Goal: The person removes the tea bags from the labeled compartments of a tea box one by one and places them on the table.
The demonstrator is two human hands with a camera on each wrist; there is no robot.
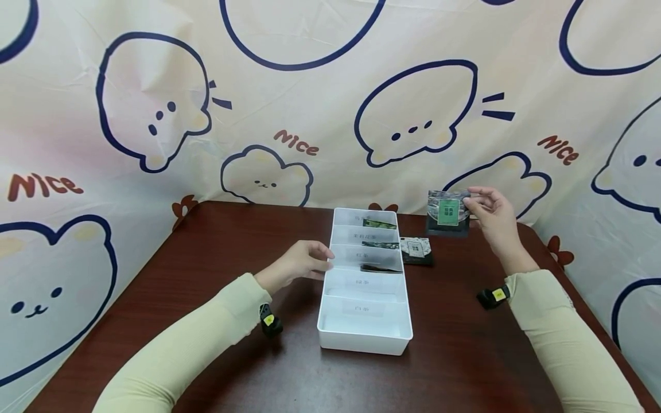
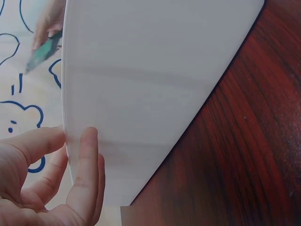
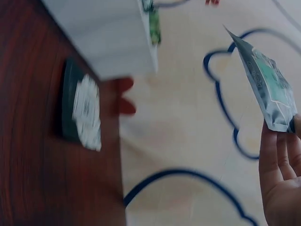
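Observation:
My right hand (image 1: 493, 215) pinches a dark tea packet (image 1: 448, 213) with a green label by its edge, holding it above the table at the right. The packet tilts upright in the right wrist view. My left hand (image 1: 302, 261) grips the left rim of a long white divided box (image 1: 364, 341), with fingers (image 2: 88, 155) against its outer wall. Labels mark the compartments. The three far ones each hold a packet, while the two near ones show bare bottoms. A second packet (image 1: 416, 250), dark with a pale patterned face, lies on the table against the box's right side.
The dark red wood table (image 1: 232, 229) carries the box near its middle. A cream cloth (image 1: 330, 103) with cartoon bears hangs close behind the table and along both sides. Each wrist bears a small black camera (image 1: 493, 296).

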